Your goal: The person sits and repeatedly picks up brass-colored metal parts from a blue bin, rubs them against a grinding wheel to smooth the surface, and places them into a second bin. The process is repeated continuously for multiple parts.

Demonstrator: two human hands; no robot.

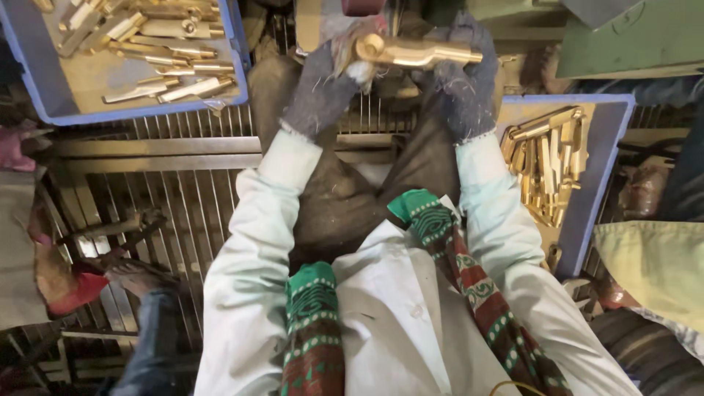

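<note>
While both gloved hands clamp the brass fitting (pixel 414 53), the work in hand looks like wiping or buffing it with the scrap of cloth (pixel 350 50), and that goes best, I judge, when the piece is kept level and steady. The left hand (pixel 323 92) is closed around the ring end together with the cloth; the right hand (pixel 462 84) is closed on the long straight end, so each grip is shut on the same fitting, which sits up above the knees, between the two hands. Turning the piece a little in the right grip while the left rubs would reach every face without letting go.

Off to the left of the left grip stands a blue tray (pixel 147 114) with brass pieces lying loose in it; just right of the right grip a second blue tray (pixel 601 147) holds more brass parts (pixel 546 158), stacked closer. Below the hands lie dark trousers, a pale shirt and a patterned scarf (pixel 440 227). A metal grating (pixel 176 198) forms the floor, and another person's foot (pixel 136 275) rests on it, well clear. Neither tray crowds the fitting.
</note>
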